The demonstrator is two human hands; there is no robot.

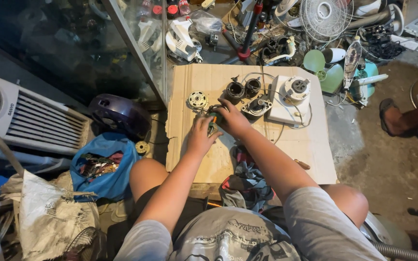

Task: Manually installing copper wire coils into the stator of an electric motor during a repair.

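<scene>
**Both hands on the small dark part at the middle of the cardboard**

Take the cardboard sheet (276, 159) as your landmark; it is the biggest thing in front of you and everything you need lies on it. At its far right stands the white appliance base (286, 104) with a round grey coupling on top and thin wires trailing off it. Just left of that base sit three dark round motor pieces (247, 92), close together. Further left, near the sheet's far left corner, lies a pale toothed disc (197, 100). On the near edge, between your knees, a patterned rag (245, 176) hangs over the sheet, and a small brown-handled tool (302, 164) rests to its right.

Your right hand (233, 118) is curled down over a small dark part (215, 114) at the sheet's middle, fingers pressed on it. Your left hand (200, 137) is closed, pinching an orange-tipped tool (213, 126) against that part. The part itself is mostly hidden under your fingers, so its shape cannot be told.

I judge the work goes best if you keep the right hand bearing straight down so the part cannot twist, and keep the tool in line with it. Mind the thin wires beside the base; keep your right wrist off them
</scene>
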